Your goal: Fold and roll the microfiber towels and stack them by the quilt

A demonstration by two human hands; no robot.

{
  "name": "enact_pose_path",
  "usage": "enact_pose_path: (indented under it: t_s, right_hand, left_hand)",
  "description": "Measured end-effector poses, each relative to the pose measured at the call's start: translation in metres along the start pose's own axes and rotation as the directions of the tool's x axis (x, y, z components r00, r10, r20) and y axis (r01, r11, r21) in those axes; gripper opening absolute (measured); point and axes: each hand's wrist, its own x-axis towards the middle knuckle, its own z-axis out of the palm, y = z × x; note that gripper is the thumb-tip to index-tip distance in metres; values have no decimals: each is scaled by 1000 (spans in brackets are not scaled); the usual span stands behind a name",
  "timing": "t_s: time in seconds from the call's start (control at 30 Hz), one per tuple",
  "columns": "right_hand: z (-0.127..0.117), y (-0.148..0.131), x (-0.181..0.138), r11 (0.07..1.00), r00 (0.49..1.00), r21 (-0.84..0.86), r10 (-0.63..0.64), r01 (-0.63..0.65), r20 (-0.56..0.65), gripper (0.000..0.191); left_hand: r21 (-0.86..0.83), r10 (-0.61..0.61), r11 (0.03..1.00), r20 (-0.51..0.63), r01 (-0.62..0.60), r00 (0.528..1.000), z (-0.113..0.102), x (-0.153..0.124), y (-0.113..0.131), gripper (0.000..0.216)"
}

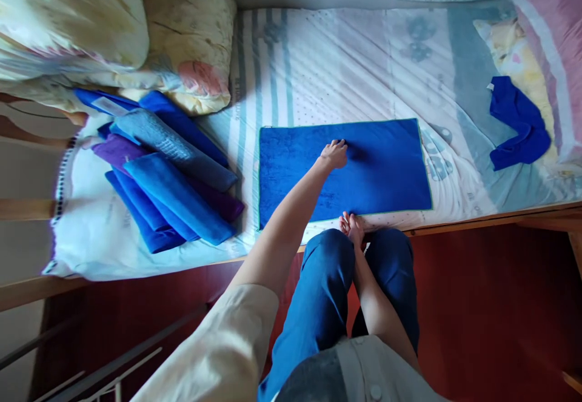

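Note:
A blue towel [382, 165] with a thin green edge lies spread nearly flat on the bed in front of me. My left hand [335, 153] reaches onto its middle, fingers slightly bent and touching the cloth, with a dark shadow beside them. Close to the towel's near edge, by my knees, is my right hand [352, 227]. Its fingers are curled in, and whatever may be inside them is too small to make out. Both forearms are bare below the sleeves.
Several rolled or folded cloths [177, 184], blue, grey-blue and purple, are piled at the left. Patterned bedding [191, 38] is heaped behind them. A crumpled blue cloth [521, 126] lies at the right beside a pink pillow [557, 56]. The wooden bed edge [491, 219] runs along the front.

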Motion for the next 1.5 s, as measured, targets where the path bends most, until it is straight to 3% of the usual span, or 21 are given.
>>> enact_pose_path:
  t_s: [0.13,0.33,0.5,0.8,1.0,1.13,1.5]
  right_hand:
    - [-2,-5,-6,999,999,-16,30,-29,19,9]
    - [-6,-12,-13,998,997,-26,55,-54,49,12]
    - [-4,-13,-16,998,998,-17,61,-61,30,7]
    - [-5,-13,-16,999,999,-31,31,-30,37,7]
    - [0,-18,-24,996,996,-4,84,-85,-35,10]
    - [0,-19,-26,995,994,15,100,-99,-45,11]
    - [-7,-11,-19,993,993,64,104,-100,-58,11]
  left_hand:
    - [25,-54,998,-9,55,998,-13,31,-11,55]
    - [1,-39,999,-63,39,997,-25,77,-30,58]
    - [-116,-124,988,-158,106,980,-26,103,-32,53]
    - [-357,-265,917,-210,179,941,-20,134,-45,24]
    - [-435,-248,892,-247,122,937,-20,143,-57,28]
    - [-472,-230,879,-300,65,926,-21,140,-54,30]
    - [-496,-256,867,-346,55,903,-35,125,-46,29]
